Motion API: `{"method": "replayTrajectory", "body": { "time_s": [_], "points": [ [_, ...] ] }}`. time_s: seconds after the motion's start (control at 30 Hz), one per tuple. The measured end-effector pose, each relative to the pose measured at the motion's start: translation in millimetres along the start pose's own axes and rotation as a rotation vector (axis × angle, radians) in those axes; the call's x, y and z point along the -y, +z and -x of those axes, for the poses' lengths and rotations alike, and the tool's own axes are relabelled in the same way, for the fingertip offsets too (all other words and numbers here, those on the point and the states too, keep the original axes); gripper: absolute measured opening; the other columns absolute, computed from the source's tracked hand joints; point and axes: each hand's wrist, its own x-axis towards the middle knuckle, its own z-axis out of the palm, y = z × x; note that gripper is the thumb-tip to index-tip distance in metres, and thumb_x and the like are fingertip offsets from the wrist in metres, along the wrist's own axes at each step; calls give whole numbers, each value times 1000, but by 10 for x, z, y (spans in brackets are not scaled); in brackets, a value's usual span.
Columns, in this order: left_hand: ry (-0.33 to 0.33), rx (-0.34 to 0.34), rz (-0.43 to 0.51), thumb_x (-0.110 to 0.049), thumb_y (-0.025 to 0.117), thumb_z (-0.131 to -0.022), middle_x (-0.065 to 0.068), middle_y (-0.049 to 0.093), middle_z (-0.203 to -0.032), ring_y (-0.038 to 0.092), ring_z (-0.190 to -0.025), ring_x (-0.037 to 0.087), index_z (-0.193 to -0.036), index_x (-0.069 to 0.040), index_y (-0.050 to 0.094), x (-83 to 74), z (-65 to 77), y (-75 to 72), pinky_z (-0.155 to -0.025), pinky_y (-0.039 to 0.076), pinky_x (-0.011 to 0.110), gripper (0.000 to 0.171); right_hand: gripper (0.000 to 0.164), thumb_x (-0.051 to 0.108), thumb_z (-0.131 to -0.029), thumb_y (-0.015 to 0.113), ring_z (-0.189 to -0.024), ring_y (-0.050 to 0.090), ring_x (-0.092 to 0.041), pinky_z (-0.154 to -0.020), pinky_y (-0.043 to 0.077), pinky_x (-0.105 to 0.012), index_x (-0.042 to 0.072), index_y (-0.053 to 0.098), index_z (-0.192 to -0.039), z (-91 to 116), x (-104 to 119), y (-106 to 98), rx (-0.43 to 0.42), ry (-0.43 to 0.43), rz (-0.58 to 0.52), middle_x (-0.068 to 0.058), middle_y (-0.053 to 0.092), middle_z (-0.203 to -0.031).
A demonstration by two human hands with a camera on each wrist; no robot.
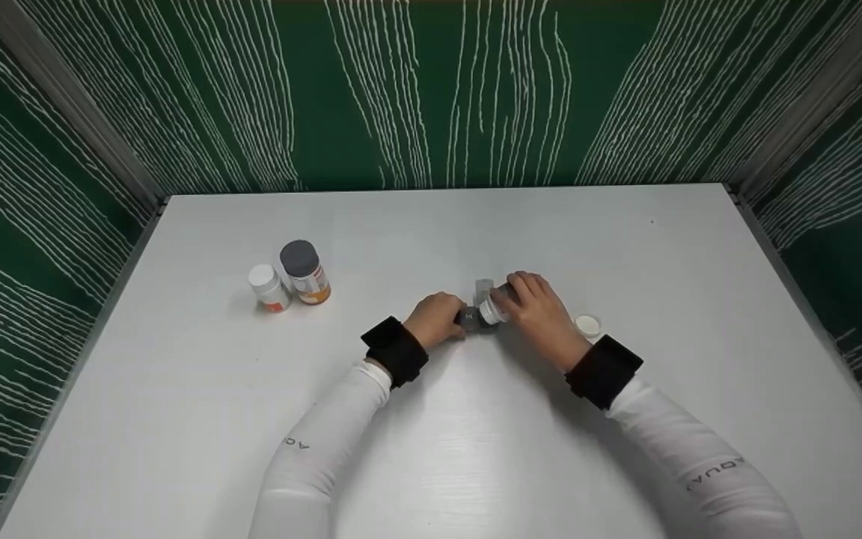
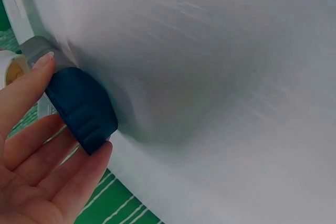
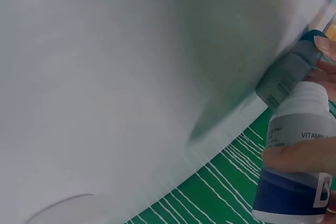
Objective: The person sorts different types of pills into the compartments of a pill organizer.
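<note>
One of the two hands, the left hand [image 1: 435, 320], is pinching a small dark case [image 1: 470, 319] at its left end, between thumb and fingers. The right hand [image 1: 539, 314] is curling round a vitamin bottle [image 3: 291, 193], which is tilting, its uncapped mouth facing the case. So the case is sitting between both hands, with the bottle's neck just beside it; whether these two are touching, I cannot tell. A round white cap [image 1: 587, 326] is lying on the counter [image 1: 416, 449] beside the right wrist. Well apart, to the left, a white-capped bottle [image 1: 274, 298] and a taller grey-capped bottle [image 1: 308, 281] are standing side by side.
</note>
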Motion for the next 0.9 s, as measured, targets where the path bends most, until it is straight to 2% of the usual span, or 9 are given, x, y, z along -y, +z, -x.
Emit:
{"method": "replayTrajectory", "body": {
  "time_s": [0.23,0.47,0.7,0.9],
  "points": [
    [7,-10,7,-12,73,-71,4,64,-79,47,-67,10,-90,-4,68,1,0,6,-63,40,24,21,34,-4,-76,64,-103,44,-33,-89,36,-42,4,59,-109,-8,2,-14,7,-27,27,-20,46,-107],
    [-14,6,2,-12,73,-71,4,64,-80,48,-68,12,-89,-5,68,-7,-2,-9,-67,41,27,20,34,-6,-74,64,-102,45,-34,-88,38,-42,4,61,-106,-16,-27,4,-50,-28,7,-20,47,-105],
    [-9,8,6,-12,73,-70,4,64,-80,48,-68,11,-88,-4,68,-3,-6,2,-66,41,27,21,37,-8,-73,64,-103,45,-34,-88,37,-43,4,60,-108,5,-13,-2,-30,-24,-38,-20,47,-105],
    [-8,0,-5,-13,73,-71,3,63,-78,46,-68,11,-87,-5,67,7,-4,15,-65,40,26,19,38,-9,-72,64,-103,45,-34,-87,38,-43,5,60,-108,10,-12,11,-31,-29,-27,-20,47,-105]
  ]
}}
